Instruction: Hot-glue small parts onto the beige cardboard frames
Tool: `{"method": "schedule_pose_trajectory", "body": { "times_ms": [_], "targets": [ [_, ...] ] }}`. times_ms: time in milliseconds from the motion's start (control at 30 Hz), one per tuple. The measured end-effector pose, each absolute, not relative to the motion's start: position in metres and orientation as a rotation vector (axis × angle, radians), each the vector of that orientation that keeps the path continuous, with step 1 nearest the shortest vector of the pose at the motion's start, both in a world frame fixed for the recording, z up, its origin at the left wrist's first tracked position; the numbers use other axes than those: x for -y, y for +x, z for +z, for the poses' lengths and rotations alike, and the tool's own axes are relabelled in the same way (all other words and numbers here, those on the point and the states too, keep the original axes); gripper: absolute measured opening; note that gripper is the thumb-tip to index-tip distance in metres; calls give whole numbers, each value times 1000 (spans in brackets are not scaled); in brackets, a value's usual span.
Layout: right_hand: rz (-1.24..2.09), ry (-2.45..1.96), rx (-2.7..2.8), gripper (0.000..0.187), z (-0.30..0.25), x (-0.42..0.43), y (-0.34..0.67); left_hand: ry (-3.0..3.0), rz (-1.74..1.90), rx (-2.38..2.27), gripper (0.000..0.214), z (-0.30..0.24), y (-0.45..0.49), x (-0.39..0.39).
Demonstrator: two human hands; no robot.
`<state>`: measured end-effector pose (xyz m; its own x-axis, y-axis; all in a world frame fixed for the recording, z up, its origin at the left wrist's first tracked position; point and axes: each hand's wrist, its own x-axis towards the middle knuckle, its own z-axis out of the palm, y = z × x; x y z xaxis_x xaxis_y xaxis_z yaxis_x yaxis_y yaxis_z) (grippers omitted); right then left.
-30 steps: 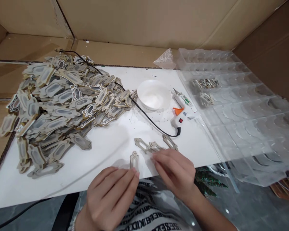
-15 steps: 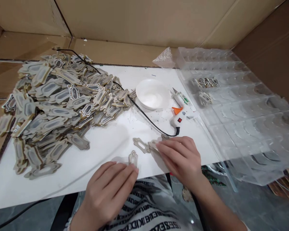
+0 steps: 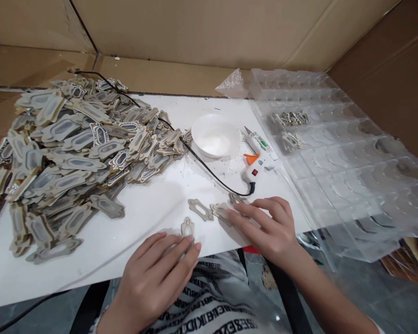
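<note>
Near the front edge of the white table, my left hand (image 3: 163, 266) lies with its fingers stretched out over a small frame-shaped plaque (image 3: 187, 227). Only the plaque's scalloped end shows beyond the fingertips; the rest is hidden. To the right, my right hand (image 3: 270, 227) has its fingers spread, the fingertips resting on a grey plaque (image 3: 220, 212). Beside that lies another plaque (image 3: 200, 210) with an oblong opening. One more plaque (image 3: 237, 199) is partly covered by the right fingers.
A big heap of similar plaques (image 3: 73, 162) fills the table's left side. A white bowl (image 3: 216, 135) stands behind a black cable (image 3: 212, 171), which runs to a white glue gun (image 3: 256, 174) with an orange trigger. Clear plastic trays (image 3: 334, 153) line the right side.
The view has shifted slightly, so the table's things sit further left. The fingers of both hands have spread a little, and more of the plaques by my right hand shows.
</note>
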<state>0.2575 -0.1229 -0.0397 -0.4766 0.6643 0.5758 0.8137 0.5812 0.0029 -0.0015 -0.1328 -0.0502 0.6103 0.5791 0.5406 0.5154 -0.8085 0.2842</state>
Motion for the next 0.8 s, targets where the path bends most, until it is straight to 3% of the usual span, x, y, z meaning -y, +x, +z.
{"method": "schedule_pose_trajectory", "body": {
  "times_ms": [400,800],
  "targets": [
    [-536,-1124,2464,12,-32,119,260,2744,957,-974,39,-58,-1,134],
    [-311,-1174,2511,23,-34,120,261,2754,955,-1245,44,-56,7,127]
  ]
}}
